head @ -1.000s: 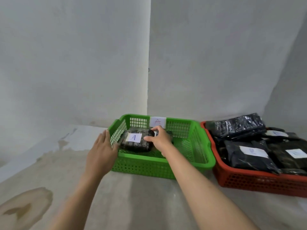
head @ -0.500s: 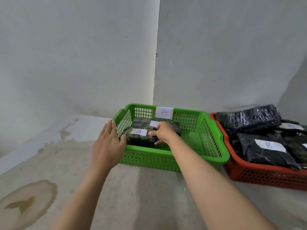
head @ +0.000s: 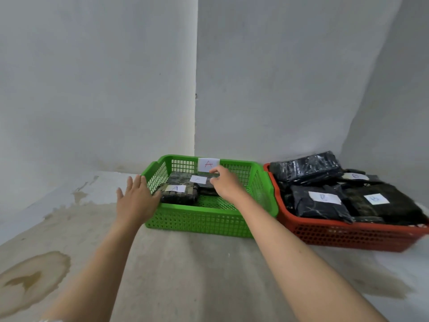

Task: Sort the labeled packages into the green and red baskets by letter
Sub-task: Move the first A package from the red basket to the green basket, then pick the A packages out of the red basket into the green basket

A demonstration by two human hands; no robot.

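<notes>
Right hand (head: 226, 185): grip loose, empty, above the rear A package (head: 197, 180).
Left hand (head: 137, 201): spread, holding nothing, beside the green basket (head: 209, 219) left wall.
A packages: basket's back-left corner.
Risk: a brushing hand could shift them.

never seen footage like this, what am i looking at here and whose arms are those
There is no machine here: the single picture comes from a camera worn on a person's head, looking forward and down, so the two bare arms are the wearer's own. On the floor, in a corner of the walls, stand a green basket tagged A and a red basket. The green one holds two dark wrapped packages, the nearer labelled A; the red one is piled with packages, some labelled B. The left hand is spread open at the green basket's left wall. The right hand hovers over the packages, seemingly holding nothing.
</notes>
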